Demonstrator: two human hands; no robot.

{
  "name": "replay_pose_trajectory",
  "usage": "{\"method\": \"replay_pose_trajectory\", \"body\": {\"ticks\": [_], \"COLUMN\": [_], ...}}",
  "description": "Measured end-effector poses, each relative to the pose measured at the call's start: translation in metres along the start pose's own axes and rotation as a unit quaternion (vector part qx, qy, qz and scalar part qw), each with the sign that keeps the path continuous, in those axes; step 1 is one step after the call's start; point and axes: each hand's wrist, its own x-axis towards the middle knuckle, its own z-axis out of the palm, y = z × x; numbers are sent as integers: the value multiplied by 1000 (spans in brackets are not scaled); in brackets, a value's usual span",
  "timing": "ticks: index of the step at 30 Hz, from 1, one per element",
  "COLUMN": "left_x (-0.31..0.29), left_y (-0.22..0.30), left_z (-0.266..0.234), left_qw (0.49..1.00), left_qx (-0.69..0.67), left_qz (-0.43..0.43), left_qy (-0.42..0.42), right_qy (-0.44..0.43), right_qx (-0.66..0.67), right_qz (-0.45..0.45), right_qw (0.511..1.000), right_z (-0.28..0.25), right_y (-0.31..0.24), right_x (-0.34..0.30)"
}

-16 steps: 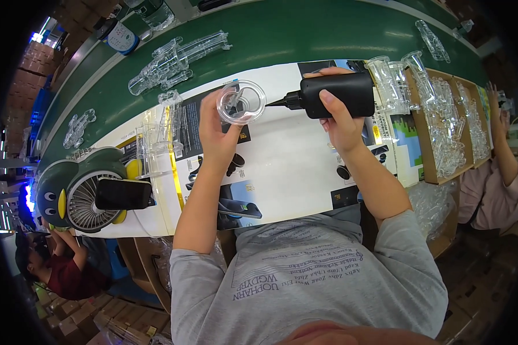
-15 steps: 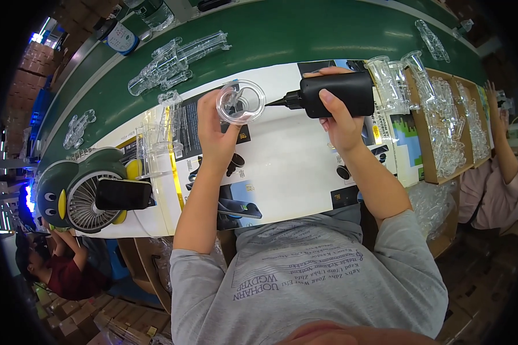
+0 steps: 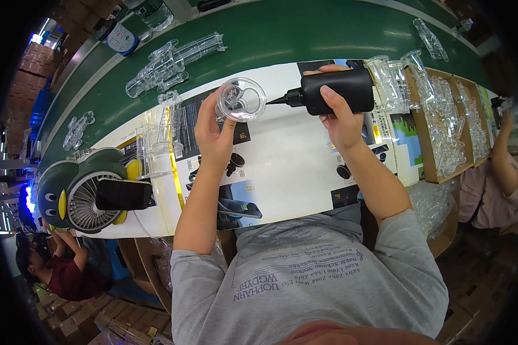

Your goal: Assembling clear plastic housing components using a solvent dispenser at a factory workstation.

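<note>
Between the fingers and thumb of my left hand [image 3: 212,129] is a clear round plastic part [image 3: 242,99], its circular rim turned toward me. My right hand [image 3: 342,109] is wrapped round a black squeeze bottle [image 3: 336,92], held lying sideways. The bottle's thin pointed nozzle [image 3: 277,100] aims left, with its tip at or very close to the rim of the clear part; whether they touch I cannot tell. Left of my left hand stand more clear plastic parts [image 3: 158,135] on the white printed sheet [image 3: 288,172].
A cardboard tray [image 3: 429,146] of clear parts lies at right, with upright clear tubes [image 3: 385,86] beside it. More clear parts [image 3: 170,63] rest on the green conveyor belt [image 3: 282,34]. At left are a green fan [image 3: 86,201] and a phone [image 3: 122,194]. Co-workers sit on both sides.
My left hand has tilted the clear part slightly, so its inside looks different. The parts on the belt have shifted a little left. The black bottle has barely moved.
</note>
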Motion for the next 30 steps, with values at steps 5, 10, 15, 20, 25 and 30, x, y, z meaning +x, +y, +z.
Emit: {"method": "replay_pose_trajectory", "body": {"ticks": [5, 10, 15, 20, 25, 30], "left_x": [0, -1, 0, 2, 2, 0], "left_y": [5, 4, 6, 3, 7, 11], "left_z": [3, 1, 1, -3, -2, -1], "left_qw": [999, 1000, 999, 996, 995, 999], "left_qx": [-15, 5, 32, 84, 87, -31], "left_qz": [-33, -21, -14, 24, 23, -34], "left_qy": [1, -9, -22, -28, -36, -16], "right_qy": [9, 15, 11, 17, 12, 12], "right_qx": [-5, 1, -1, 1, 12, 9], "right_qz": [-1, -5, 10, 12, 9, 17], "right_qw": [1000, 1000, 1000, 1000, 1000, 1000], "right_z": [-1, -1, -2, -1, -2, -1], "right_y": [1, 3, 0, -1, 1, -1], "right_x": [0, 1, 0, 1, 1, 1]}}
